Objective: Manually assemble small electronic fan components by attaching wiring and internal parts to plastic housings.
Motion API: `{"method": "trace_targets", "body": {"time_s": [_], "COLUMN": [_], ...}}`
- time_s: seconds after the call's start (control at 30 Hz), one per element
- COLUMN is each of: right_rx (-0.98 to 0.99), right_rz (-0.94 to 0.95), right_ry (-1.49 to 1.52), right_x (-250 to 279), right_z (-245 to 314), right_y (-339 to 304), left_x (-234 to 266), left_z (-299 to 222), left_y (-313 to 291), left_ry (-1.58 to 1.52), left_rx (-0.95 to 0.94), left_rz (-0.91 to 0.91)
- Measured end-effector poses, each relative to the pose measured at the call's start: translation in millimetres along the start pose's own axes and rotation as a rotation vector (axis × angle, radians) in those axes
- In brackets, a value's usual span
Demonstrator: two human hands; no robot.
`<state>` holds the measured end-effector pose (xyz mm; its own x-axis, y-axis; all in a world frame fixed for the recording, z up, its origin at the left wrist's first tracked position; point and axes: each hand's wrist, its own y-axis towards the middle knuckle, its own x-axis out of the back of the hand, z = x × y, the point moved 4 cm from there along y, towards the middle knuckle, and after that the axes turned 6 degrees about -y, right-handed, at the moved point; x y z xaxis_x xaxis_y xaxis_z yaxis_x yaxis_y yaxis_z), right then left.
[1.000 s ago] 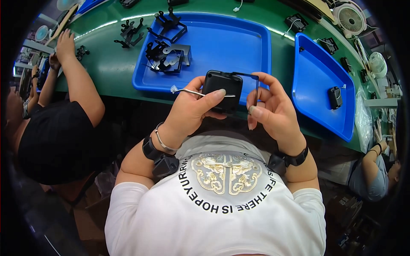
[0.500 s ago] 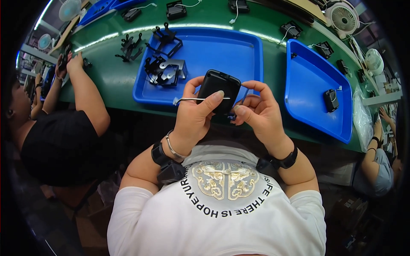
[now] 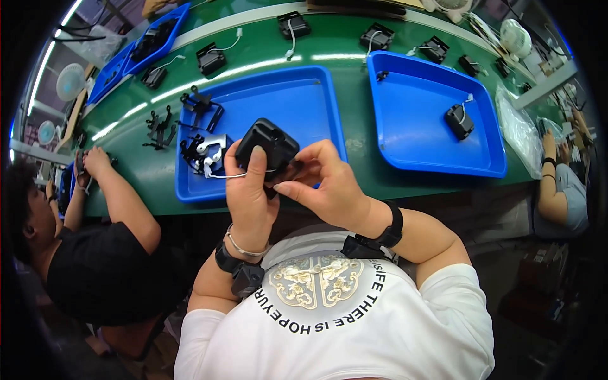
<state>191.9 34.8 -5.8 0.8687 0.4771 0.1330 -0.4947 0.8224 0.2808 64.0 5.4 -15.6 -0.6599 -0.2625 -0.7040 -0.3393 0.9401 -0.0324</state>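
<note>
A black box-shaped device (image 3: 270,142) with rounded corners is in my left hand (image 3: 248,199), the thumb lying over its face and the fingers behind. From it a thin white cable (image 3: 223,176) with a small white plug runs out to the left, under my left thumb. My right hand (image 3: 329,187) is at the device's lower right edge. Its thumb and fingers are closed about a small dark part there, mostly hidden by the fingers. Just beyond my hands stands a blue tray (image 3: 297,82) with black brackets (image 3: 201,109) and a silvery one at its left end.
To the right, a second blue tray (image 3: 437,163) holds one black device (image 3: 460,121) with a white cable. Several similar devices line the back of the green table (image 3: 253,54). More brackets (image 3: 161,126) lie left of the near tray. A co-worker's arm (image 3: 130,196) reaches in at left.
The view has swung, so trays and table sit further left and lower. The device is now tilted, and my right fingers have closed in against its lower right edge.
</note>
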Motion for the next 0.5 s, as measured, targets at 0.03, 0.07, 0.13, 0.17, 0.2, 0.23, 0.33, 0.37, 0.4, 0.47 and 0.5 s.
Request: {"method": "trace_targets", "body": {"time_s": [0.03,0.07,0.13,0.17,0.2,0.23,0.33,0.37,0.4,0.47,0.5], "right_rx": [0.015,0.014,0.019,0.021,0.042,0.064,0.081,0.078,-0.035,-0.089,-0.024], "right_rz": [0.024,0.01,0.078,0.112,0.077,0.048,-0.004,-0.001,0.037,0.128,0.188], "right_ry": [-0.064,-0.075,-0.223,-0.299,-0.34,-0.38,-0.695,-0.801,-0.876,-1.051,-1.153], "right_x": [1.7,7.7,18.7,25.9,42.1,63.4,138.9,164.2,184.3,217.4,224.6], "right_z": [0.8,3.4,14.0,19.4,25.7,30.0,27.3,24.4,16.0,-12.7,-34.1], "right_y": [-0.9,-2.5,-5.3,-6.7,-3.0,6.5,63.3,82.6,99.3,124.8,131.5], "left_x": [5.8,7.8,6.9,5.2,3.0,3.5,10.2,10.4,10.5,8.3,6.9], "left_z": [1.7,2.7,-2.0,-5.8,-10.4,-13.7,-22.9,-24.0,-22.8,-20.8,-21.3], "left_y": [2.7,4.6,3.6,3.0,2.0,1.1,-7.2,-8.6,-8.7,-9.4,-9.9], "left_ry": [0.015,0.028,0.022,0.021,0.021,0.014,0.091,0.084,0.075,0.059,0.054], "left_rx": [-0.014,-0.028,-0.046,-0.068,-0.093,-0.098,-0.103,-0.104,-0.068,0.003,-0.002], "left_rz": [0.006,0.012,0.026,0.036,0.047,0.047,0.036,0.043,0.065,0.113,0.122]}}
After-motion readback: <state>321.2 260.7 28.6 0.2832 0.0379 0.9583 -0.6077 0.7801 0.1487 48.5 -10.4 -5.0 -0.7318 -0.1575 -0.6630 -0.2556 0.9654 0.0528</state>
